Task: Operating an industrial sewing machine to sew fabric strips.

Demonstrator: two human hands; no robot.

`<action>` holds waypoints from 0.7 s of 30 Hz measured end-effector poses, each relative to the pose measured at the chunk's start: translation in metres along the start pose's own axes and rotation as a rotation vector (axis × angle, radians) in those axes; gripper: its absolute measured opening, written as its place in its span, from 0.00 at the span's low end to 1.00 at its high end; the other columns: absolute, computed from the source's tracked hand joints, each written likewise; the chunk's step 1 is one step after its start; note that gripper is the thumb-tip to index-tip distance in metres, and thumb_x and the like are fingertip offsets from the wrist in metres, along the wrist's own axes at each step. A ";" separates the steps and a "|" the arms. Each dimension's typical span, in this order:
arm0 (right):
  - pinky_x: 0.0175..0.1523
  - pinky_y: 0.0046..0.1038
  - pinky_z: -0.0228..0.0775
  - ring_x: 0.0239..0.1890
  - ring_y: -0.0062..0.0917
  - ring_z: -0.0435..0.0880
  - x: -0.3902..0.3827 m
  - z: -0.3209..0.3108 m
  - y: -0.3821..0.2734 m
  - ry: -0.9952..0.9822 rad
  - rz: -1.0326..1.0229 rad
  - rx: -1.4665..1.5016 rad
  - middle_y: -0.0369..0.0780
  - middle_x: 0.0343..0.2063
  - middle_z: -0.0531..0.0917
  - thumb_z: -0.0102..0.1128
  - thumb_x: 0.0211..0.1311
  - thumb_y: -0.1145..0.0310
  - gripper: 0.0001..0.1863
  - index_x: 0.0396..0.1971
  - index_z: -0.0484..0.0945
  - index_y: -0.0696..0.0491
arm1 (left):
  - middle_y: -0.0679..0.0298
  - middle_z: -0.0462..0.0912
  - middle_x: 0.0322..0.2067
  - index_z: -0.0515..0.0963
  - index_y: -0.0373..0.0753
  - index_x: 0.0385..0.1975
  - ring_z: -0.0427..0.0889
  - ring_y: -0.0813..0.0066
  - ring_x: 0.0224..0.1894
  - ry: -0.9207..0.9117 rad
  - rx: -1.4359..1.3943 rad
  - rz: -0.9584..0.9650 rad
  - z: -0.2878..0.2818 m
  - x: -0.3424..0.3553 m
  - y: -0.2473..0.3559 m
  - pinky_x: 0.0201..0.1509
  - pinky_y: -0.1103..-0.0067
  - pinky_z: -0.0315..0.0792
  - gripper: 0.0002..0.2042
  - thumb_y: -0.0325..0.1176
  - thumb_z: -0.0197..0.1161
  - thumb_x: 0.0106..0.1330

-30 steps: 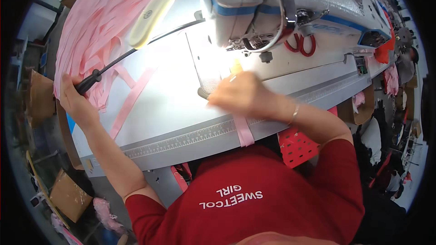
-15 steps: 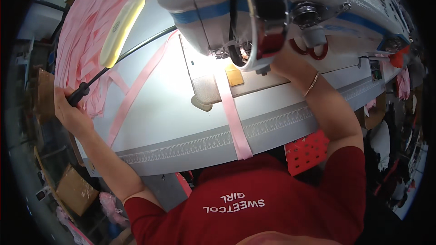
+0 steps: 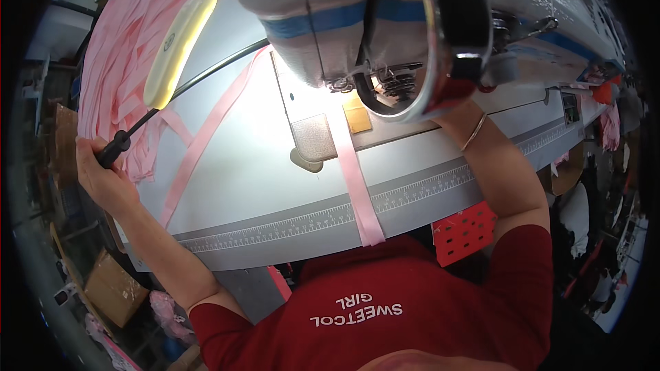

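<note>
My left hand (image 3: 103, 182) is closed around the black handle (image 3: 113, 151) of a long, thin metal rod at the table's left. Above the rod is a pale yellow oblong tool or fixture (image 3: 182, 48). My right hand (image 3: 457, 120) reaches behind the white sewing machine head (image 3: 316, 7), which hides its fingers. Under the needle area a yellow square piece (image 3: 356, 117) sits on the metal plate (image 3: 309, 134). A pink strip (image 3: 357, 199) runs from there over the table's front edge. Another pink strip (image 3: 210, 134) lies diagonally left of it.
A pile of pink strips (image 3: 124, 41) covers the table's back left. A printed ruler (image 3: 289, 227) runs along the front edge (image 3: 240, 254). A red perforated panel (image 3: 462, 233) is below at right. Cardboard boxes (image 3: 117, 285) stand at lower left; red scissors are mostly hidden behind the machine.
My right hand has moved from the needle plate rightward and behind the machine head, uncovering the pink strip. The machine appears larger as the view has shifted. My left hand still grips the handle.
</note>
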State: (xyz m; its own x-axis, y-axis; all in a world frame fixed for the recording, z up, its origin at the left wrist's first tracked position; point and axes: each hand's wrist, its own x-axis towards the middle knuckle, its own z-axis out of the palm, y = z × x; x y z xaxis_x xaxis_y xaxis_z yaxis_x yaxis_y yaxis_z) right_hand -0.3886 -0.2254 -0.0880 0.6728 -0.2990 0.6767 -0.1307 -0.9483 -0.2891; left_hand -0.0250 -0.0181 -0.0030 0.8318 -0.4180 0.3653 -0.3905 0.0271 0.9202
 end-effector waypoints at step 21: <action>0.53 0.37 0.73 0.49 0.36 0.81 0.002 0.005 0.001 -0.007 0.000 0.004 0.44 0.47 0.83 0.74 0.47 0.72 0.24 0.48 0.80 0.53 | 0.69 0.64 0.18 0.73 0.42 0.24 0.55 0.83 0.17 -0.025 -0.006 0.001 -0.008 0.002 0.001 0.22 0.85 0.51 0.18 0.47 0.55 0.75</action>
State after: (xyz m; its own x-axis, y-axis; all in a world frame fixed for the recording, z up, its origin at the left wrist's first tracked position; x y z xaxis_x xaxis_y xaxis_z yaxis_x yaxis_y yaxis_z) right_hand -0.3838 -0.2266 -0.0904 0.6777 -0.2983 0.6721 -0.1280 -0.9479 -0.2917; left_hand -0.0206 -0.0121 -0.0007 0.8214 -0.4401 0.3628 -0.3889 0.0331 0.9207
